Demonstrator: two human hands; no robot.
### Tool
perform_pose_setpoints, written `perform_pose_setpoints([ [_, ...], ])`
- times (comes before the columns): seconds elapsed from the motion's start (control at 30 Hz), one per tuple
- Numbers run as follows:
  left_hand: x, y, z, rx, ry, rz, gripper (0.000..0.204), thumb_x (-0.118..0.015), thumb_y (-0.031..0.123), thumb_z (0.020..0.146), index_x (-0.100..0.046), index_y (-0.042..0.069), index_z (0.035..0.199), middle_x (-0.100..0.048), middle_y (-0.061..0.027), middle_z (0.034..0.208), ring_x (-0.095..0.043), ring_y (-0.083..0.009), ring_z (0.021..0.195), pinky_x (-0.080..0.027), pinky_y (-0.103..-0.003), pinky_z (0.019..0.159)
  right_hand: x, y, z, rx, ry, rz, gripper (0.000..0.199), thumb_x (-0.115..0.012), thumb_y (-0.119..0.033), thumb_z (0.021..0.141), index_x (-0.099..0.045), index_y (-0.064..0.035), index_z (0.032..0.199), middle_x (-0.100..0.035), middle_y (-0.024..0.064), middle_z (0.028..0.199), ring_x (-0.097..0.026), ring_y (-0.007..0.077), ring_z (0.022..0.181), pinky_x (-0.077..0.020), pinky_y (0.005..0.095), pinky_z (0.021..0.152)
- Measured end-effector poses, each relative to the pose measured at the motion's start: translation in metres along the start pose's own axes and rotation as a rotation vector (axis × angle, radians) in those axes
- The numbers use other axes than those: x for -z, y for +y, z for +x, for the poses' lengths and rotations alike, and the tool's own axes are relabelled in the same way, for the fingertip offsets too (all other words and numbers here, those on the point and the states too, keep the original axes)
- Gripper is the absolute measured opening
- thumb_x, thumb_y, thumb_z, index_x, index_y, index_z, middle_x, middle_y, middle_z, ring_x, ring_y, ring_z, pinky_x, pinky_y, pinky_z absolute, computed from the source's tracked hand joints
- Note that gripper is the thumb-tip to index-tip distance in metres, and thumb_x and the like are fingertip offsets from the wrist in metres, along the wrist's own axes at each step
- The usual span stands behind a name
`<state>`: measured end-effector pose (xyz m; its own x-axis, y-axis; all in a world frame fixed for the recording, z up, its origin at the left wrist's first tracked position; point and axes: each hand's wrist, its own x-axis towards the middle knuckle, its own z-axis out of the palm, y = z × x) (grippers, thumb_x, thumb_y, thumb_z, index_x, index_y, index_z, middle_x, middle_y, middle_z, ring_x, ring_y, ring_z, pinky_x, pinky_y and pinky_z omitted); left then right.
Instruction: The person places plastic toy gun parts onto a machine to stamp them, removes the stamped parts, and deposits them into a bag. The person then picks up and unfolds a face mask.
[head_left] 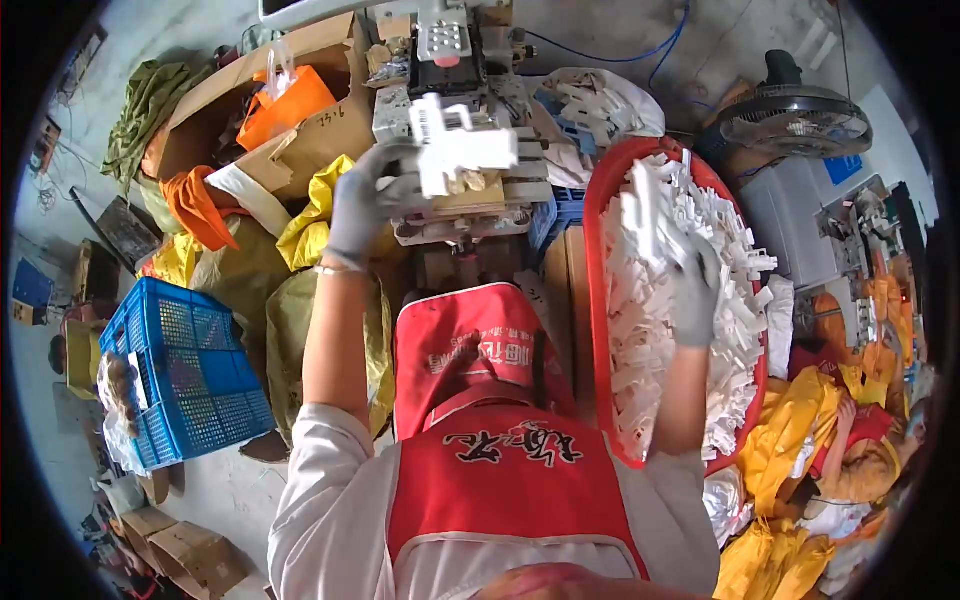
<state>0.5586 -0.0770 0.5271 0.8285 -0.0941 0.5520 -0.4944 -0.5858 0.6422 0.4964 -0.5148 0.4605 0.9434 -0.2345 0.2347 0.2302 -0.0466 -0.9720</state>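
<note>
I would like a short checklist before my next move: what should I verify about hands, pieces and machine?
1. Left hand holding the white piece: ok.
2. Right hand gripping a piece: cannot tell, blurred among the loose white pieces.
3. Both hands gloved: ok.
4. Supply in the red tub: ok, plenty remains.
5. Held piece touching the machine: cannot tell; it overlaps it from above.

The machine [447, 78] stands before the person [500, 500]. The tub [598, 300] with parts [635, 350] is at right, the crate [190, 370] at left.
</note>
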Motion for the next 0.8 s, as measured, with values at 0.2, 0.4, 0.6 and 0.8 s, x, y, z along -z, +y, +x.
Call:
perform_pose_setpoints([
  [0.2, 0.037, -0.049, -0.104, 0.324, 0.325, -0.069, 0.023, -0.065, 0.003, 0.088, -0.063, -0.001, 0.111, -0.065, -0.0057, 0.111, -0.060, -0.0127, 0.097, -0.047, -0.027, 0.089, -0.157, -0.011, 0.048, 0.098, -0.329, 0.281, 0.027, -0.058, 0.002, 0.090, -0.062, -0.0030, 0.116, -0.060, 0.0036, 0.110, -0.061, 0.0144, 0.095, -0.0562, 0.0258, 0.073],
  [0.4, 0.082, -0.066, -0.246, 0.704, 0.357, 0.321, 0.026, -0.061, 0.016, 0.091, -0.063, 0.002, 0.114, -0.065, -0.0134, 0.111, -0.064, -0.0235, 0.098, -0.049, -0.032, 0.088, -0.195, -0.011, 0.064, 0.560, -0.421, -0.272, 0.024, -0.066, -0.005, 0.081, -0.070, -0.0036, 0.105, -0.065, 0.0110, 0.099, -0.064, 0.0228, 0.085, -0.0512, 0.0306, 0.078],
  [0.6, 0.081, -0.117, -0.328, 0.929, 0.261, 0.349, 0.036, -0.062, 0.021, 0.090, -0.061, 0.001, 0.120, -0.064, -0.0150, 0.118, -0.060, -0.0286, 0.106, -0.045, -0.035, 0.094, -0.193, -0.011, 0.062, 0.433, -0.487, -0.472, 0.029, -0.062, -0.013, 0.085, -0.069, -0.0096, 0.113, -0.067, 0.0143, 0.102, -0.064, 0.0297, 0.092, -0.0505, 0.0364, 0.083],
  [0.8, 0.032, -0.076, -0.263, 0.892, 0.152, 0.033, 0.033, -0.056, 0.018, 0.096, -0.061, -0.004, 0.121, -0.065, -0.0098, 0.118, -0.060, -0.0196, 0.103, -0.047, -0.031, 0.091, -0.148, 0.016, 0.005, 0.597, -0.011, -0.398, 0.039, -0.069, -0.020, 0.086, -0.061, -0.0102, 0.123, -0.065, 0.0144, 0.108, -0.064, 0.0283, 0.100, -0.0533, 0.0356, 0.081],
])
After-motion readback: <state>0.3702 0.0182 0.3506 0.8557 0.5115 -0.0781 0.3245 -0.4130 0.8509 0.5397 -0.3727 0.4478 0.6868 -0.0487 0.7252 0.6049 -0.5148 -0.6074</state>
